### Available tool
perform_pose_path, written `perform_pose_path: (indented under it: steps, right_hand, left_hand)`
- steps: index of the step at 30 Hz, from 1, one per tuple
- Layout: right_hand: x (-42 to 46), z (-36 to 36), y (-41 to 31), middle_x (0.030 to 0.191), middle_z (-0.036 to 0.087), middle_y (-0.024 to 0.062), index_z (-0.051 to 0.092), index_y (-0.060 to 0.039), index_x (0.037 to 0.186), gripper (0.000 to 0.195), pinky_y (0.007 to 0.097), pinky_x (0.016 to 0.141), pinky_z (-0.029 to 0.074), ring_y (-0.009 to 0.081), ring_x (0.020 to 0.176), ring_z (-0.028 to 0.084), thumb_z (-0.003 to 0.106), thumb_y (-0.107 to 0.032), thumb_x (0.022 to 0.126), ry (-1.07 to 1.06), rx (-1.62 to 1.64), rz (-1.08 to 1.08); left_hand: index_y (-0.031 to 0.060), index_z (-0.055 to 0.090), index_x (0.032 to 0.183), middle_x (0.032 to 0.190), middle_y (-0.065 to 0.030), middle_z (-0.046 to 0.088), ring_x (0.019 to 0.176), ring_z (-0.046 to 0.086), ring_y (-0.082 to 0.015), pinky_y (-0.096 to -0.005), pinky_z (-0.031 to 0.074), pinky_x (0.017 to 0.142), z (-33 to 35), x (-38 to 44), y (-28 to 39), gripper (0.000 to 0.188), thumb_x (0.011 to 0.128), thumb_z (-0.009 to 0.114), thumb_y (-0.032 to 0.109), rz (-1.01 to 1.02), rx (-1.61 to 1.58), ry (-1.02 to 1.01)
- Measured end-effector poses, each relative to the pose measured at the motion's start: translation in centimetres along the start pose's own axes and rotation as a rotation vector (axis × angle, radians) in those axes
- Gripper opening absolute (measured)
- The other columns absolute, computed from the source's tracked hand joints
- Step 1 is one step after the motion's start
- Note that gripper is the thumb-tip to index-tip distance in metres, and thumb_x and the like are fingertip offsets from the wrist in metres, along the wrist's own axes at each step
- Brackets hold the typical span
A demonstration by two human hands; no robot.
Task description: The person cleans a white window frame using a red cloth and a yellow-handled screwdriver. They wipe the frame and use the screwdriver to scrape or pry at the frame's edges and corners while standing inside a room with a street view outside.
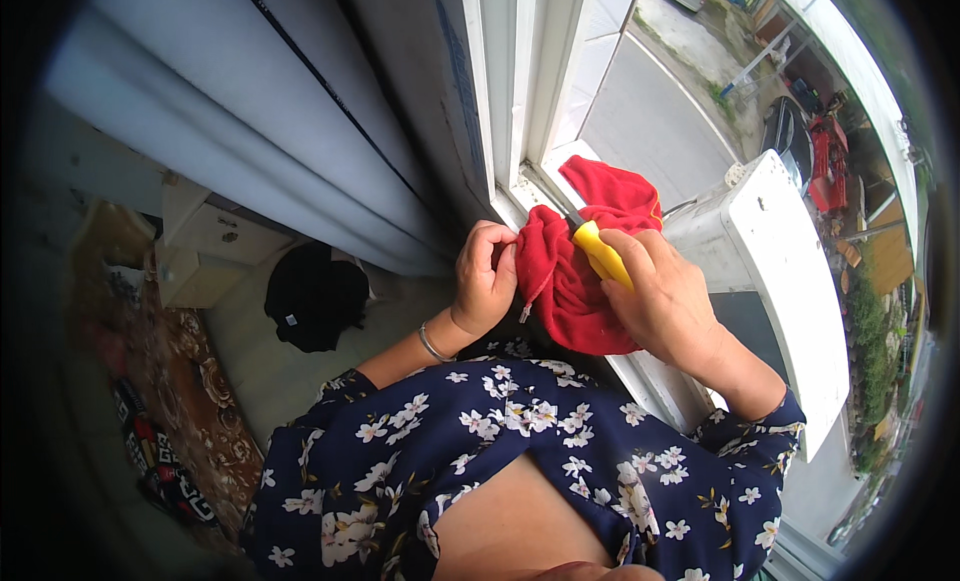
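Observation:
In my right hand (664, 299) is a screwdriver-like tool with a yellow handle (600, 257) and a black collar. Its thin shaft points up and left into the white window track (534, 185), and I cannot make out the tip. A crumpled red cloth (559, 281) lies over the sill beneath the tool, with one flap spread toward the outside. My left hand (486, 275), a metal bangle at its wrist, pinches the cloth's left edge between thumb and curled fingers.
A white outdoor air-conditioner unit (787, 281) stands just outside, right of my right hand. Pale curtains (247, 138) hang at the left beside the window frame (517, 78). Behind my left arm, a black garment-like bundle (316, 296) sits near a white cabinet (225, 232).

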State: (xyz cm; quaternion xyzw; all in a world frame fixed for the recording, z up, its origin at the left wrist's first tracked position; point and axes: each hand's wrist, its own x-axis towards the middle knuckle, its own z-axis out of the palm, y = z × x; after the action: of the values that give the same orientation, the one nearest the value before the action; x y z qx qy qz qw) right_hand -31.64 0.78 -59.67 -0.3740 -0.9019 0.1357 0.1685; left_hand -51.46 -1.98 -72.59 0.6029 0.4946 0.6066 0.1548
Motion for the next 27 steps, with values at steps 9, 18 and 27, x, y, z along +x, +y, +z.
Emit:
perform_pose_path:
  steps: [9, 18, 27]
  right_hand:
    - [-4.6, -9.3, -0.1, 0.081, 0.055, 0.014, 0.062, -0.0037, 0.093, 0.03, 0.0339, 0.06, 0.048, 0.027, 0.07, 0.06, 0.057, 0.003, 0.065, -0.079, 0.161, 0.199]
    - [-5.3, 0.4, -0.6, 0.096, 0.045, 0.0188, 0.047, -0.0067, 0.124, 0.056, 0.0381, 0.057, 0.047, 0.0324, 0.074, 0.055, 0.062, -0.002, 0.07, 0.024, -0.13, -0.04]
    - [1.8, 1.1, 0.7, 0.09, 0.046, 0.0158, 0.047, -0.0038, 0.123, 0.049, 0.0344, 0.055, 0.05, 0.0278, 0.072, 0.055, 0.054, -0.006, 0.075, -0.082, -0.359, -0.124]
  left_hand:
    - [0.0007, 0.048, 0.092, 0.081, -0.0093, 0.05, 0.073, 0.05, -0.0196, -0.0279, 0.042, 0.069, 1.1, -1.0, -1.0, 0.005, 0.089, 0.048, 0.004, -0.198, -0.249, 0.078]
    - [0.0008, 0.048, 0.093, 0.084, -0.0114, 0.05, 0.073, 0.051, -0.0236, -0.0304, 0.043, 0.068, 0.9, -0.8, -0.3, 0.008, 0.086, 0.051, 0.004, -0.111, -0.147, 0.048]
    - [0.0013, 0.053, 0.102, 0.087, -0.0125, 0.053, 0.075, 0.054, -0.0263, -0.0329, 0.045, 0.068, 0.4, 1.1, 0.2, 0.021, 0.082, 0.055, -0.002, 0.13, 0.054, 0.128]
